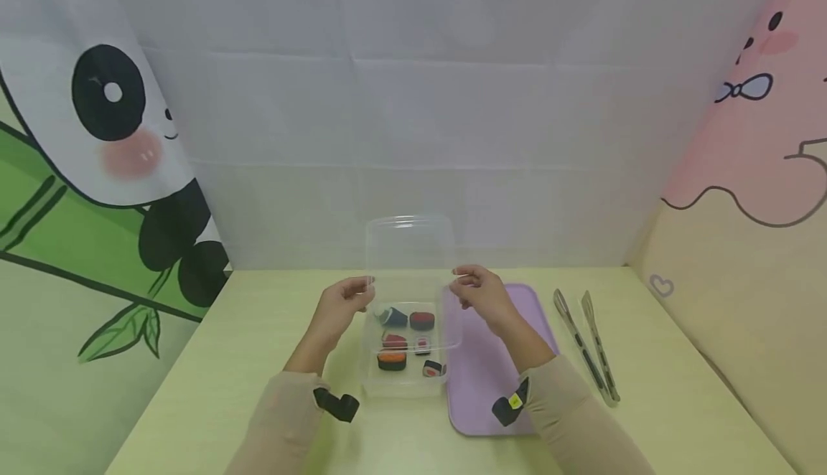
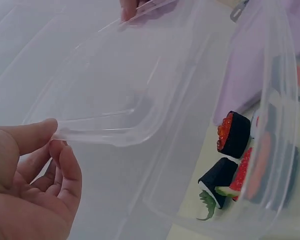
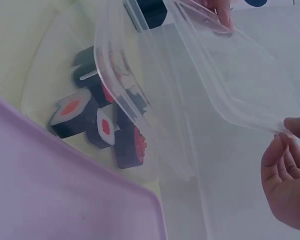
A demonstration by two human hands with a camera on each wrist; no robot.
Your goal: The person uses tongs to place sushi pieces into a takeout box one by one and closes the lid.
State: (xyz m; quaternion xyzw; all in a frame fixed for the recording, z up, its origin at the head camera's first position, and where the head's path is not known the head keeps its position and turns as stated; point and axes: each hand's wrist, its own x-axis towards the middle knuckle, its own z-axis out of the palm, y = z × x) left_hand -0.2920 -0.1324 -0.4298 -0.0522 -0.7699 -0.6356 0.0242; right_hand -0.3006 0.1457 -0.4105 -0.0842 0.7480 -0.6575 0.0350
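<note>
A clear plastic lid (image 1: 410,245) stands tilted up above a clear plastic container (image 1: 403,389). My left hand (image 1: 342,305) pinches the lid's left edge between thumb and fingers, as the left wrist view shows up close. On the opposite edge, my right hand (image 3: 290,175) pinches it the same way. Several toy sushi pieces lie in the container, among them an orange-topped roll (image 1: 392,360), a red-topped roll (image 1: 422,321), a dark cone-shaped hand roll (image 2: 217,181) with a green leaf, and a small roll (image 1: 432,369) with a red centre. Part of the sushi shows only through clear plastic.
Right beside the container lies a purple tray (image 1: 481,396), partly under my right forearm. Metal tongs (image 1: 605,367) rest farther right on the pale yellow table (image 1: 213,389). A white cloth (image 1: 413,116) hangs behind, with printed cloths at both sides.
</note>
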